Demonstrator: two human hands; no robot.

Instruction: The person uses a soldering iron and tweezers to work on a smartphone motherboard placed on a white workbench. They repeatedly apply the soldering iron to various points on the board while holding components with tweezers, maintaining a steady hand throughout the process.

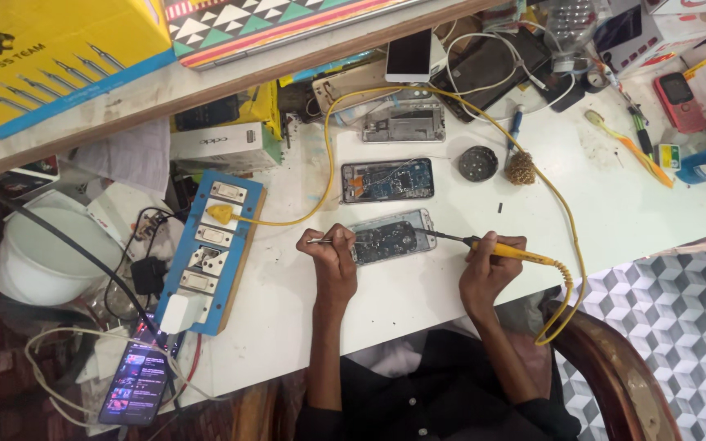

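An opened phone (391,236) lies on the white table (614,204) with its back off and its dark circuit board showing. My left hand (330,253) rests at the phone's left end and grips thin metal tweezers (318,240). My right hand (490,260) holds a yellow-handled soldering iron (504,251); its dark tip reaches over the phone's right end. A yellow cable (561,220) runs from the iron's handle.
Two more opened phones (387,180) (404,124) lie behind. A blue switch board (210,249) with a yellow plug sits at left. A round tin (478,163) and brass wool (521,168) stand at right. A lit phone (135,384) lies near the front edge.
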